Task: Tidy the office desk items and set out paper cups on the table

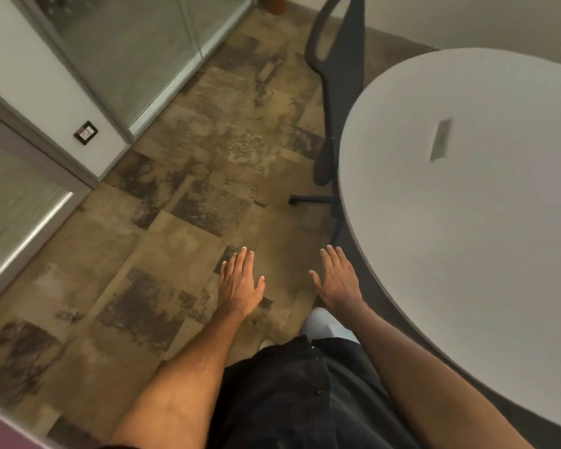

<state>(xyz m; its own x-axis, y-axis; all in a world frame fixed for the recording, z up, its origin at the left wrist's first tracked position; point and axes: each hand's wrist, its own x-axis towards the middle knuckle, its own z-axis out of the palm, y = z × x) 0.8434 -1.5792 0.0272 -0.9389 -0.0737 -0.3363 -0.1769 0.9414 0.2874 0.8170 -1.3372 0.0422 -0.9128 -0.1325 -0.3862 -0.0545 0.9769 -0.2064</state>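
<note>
The person stands beside the round white table (pixel 467 222), which fills the right side of the frame, and both arms reach forward over the patterned floor (pixel 175 205) at the lower centre. The left hand (pixel 240 280) is spread flat, fingers straight, holding nothing. The right hand (pixel 337 280) is the same, palm down and empty, just beside the table's near edge. No paper cups and no desk items show anywhere in view; where they are I cannot tell. The tabletop carries only a small grey slot (pixel 441 139) toward the upper right. A dark office chair (pixel 331 92) stands tucked against the table's far left edge, at the upper centre.

This looks like a moment of moving about the room, with nothing yet in hand. To do it well, the person would want to turn toward wherever the cups are kept, keep clear of the chair's base (pixel 311 199) sticking out onto the floor, and come back to this table with both hands free to set cups upright, well in from the rim.
</note>
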